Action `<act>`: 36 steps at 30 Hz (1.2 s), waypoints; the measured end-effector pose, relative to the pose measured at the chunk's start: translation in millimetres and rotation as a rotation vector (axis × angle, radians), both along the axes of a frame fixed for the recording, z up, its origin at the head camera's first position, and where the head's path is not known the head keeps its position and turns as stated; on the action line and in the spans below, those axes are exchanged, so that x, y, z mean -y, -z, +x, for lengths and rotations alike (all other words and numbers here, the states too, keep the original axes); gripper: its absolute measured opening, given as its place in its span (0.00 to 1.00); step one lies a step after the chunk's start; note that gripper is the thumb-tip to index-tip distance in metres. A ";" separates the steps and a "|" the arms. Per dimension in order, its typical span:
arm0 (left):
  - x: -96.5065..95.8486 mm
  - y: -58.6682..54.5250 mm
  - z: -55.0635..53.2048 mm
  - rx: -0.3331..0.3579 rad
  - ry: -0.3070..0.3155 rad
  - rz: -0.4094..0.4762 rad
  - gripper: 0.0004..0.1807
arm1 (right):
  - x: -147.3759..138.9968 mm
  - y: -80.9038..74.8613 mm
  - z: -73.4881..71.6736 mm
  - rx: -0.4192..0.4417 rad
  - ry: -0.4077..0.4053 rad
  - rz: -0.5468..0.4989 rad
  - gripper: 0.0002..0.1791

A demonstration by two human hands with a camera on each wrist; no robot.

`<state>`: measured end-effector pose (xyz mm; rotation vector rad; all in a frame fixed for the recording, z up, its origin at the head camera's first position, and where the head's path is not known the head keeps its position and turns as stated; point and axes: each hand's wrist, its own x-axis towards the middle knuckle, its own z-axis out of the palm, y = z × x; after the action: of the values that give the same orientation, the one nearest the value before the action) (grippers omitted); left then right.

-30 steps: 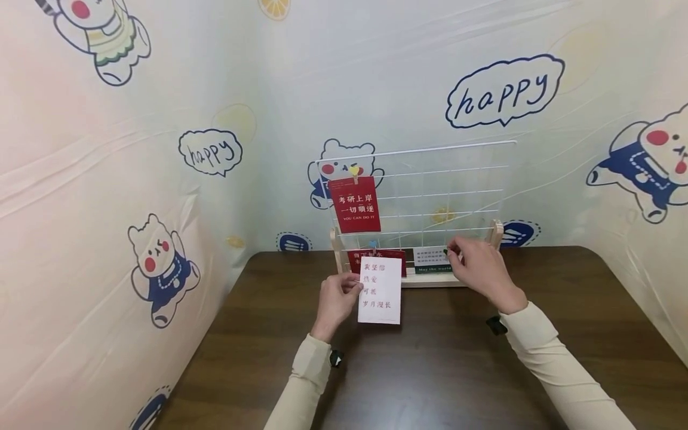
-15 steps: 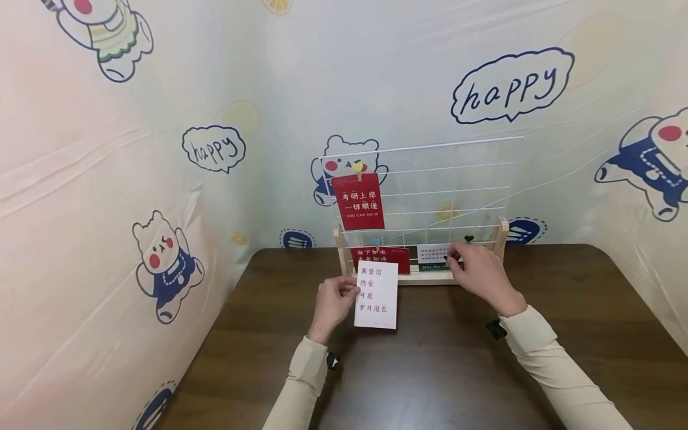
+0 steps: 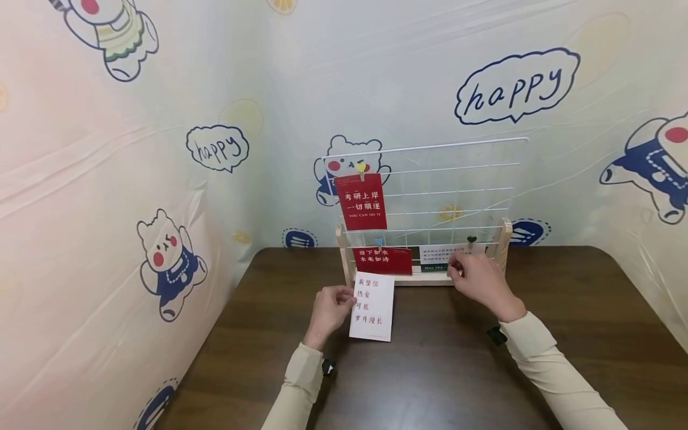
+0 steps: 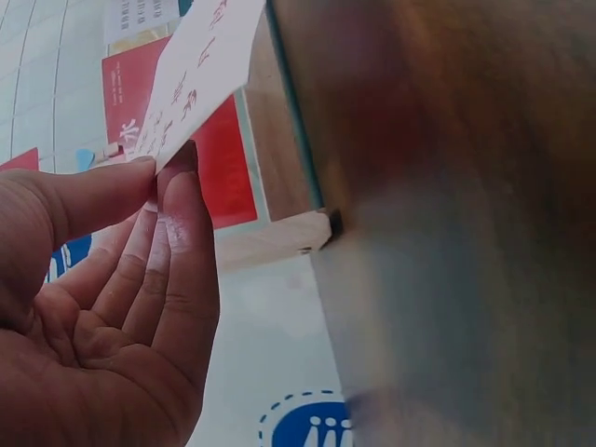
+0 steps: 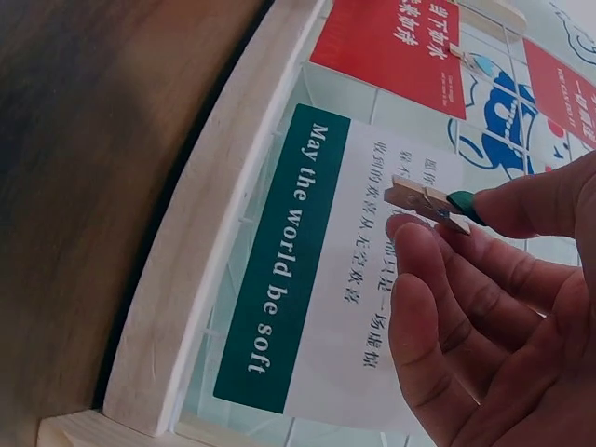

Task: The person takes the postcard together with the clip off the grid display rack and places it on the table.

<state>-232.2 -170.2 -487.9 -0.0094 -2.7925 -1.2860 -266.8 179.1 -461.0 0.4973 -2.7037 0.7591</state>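
My left hand [image 3: 329, 309] is pinching the white card [image 3: 372, 310], probably light and bendable, by its edge; my right hand [image 3: 478, 276], a clothespin [image 5: 414, 198].

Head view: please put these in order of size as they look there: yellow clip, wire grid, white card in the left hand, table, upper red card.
1. Table
2. Wire grid
3. White card and upper red card: too alike to rank
4. Yellow clip

“happy” [image 3: 515, 88] on backdrop [image 3: 376, 71], Chinese lettering [image 3: 368, 319] on white card [image 3: 372, 307]
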 end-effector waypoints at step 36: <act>18.8 23.4 9.9 0.108 0.000 0.012 0.06 | 31.9 38.8 -9.9 0.173 -0.089 0.084 0.05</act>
<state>-222.2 -189.0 -511.3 0.0629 -2.8738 -1.3426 -276.7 147.2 -499.8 0.6006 -2.9005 0.7454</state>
